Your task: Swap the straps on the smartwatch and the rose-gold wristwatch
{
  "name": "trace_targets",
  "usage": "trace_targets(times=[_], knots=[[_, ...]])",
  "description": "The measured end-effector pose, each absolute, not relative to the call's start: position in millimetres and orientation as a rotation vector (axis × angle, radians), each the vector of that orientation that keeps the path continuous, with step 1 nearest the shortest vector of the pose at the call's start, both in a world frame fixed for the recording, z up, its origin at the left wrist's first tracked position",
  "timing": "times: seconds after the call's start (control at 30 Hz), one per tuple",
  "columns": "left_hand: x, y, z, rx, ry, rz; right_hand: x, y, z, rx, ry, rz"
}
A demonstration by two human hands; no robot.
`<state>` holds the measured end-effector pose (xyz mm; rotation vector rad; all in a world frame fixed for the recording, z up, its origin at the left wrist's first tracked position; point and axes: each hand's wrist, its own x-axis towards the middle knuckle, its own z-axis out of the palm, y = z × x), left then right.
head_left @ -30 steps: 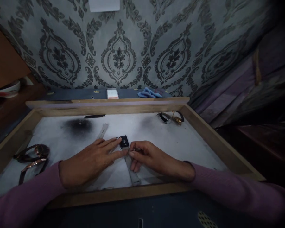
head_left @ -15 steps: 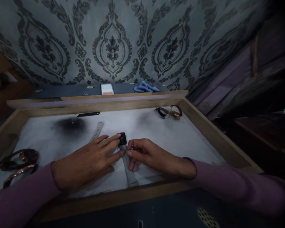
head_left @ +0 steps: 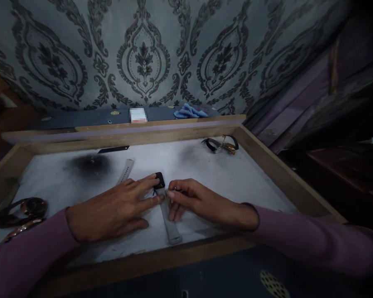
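A smartwatch with a black square face (head_left: 159, 180) lies flat with one light grey strap (head_left: 170, 225) stretching toward me. My left hand (head_left: 118, 209) rests over it with fingers spread: fingertips touch the face and the strap just below. Close to the strap's right side, my right hand (head_left: 189, 198) is closed in a pinch. A small glint shows at its fingertips, too tiny to name. A separate light grey strap piece with holes (head_left: 126, 170) lies beyond my left hand.
Wooden rims (head_left: 267, 165) enclose the white work surface. Two watches (head_left: 34, 205) lie at left, partly behind my sleeve; more watches (head_left: 219, 147) lie at back right. A black blade-like strip (head_left: 113, 149) is along the back. A blue cloth (head_left: 189, 111) sits beyond the rim.
The view has shifted slightly. My left fingers have moved a little on the watch face, and my right hand keeps its pinch beside the strap.
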<state>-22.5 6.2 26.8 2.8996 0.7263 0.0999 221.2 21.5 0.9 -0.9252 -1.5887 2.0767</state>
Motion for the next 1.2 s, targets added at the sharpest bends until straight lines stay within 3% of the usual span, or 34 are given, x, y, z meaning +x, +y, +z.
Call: trace_targets(times=[0.43,1.2], knots=[[-25.5,7.7,25.5,2.876,0.752,0.098,220.1,34.3,-3.0,-0.978,-1.641,1.672],[-26.9,9.6,26.8,2.819,0.774,0.091,210.5,39.0,-16.2,-0.897,-1.848,1.350]])
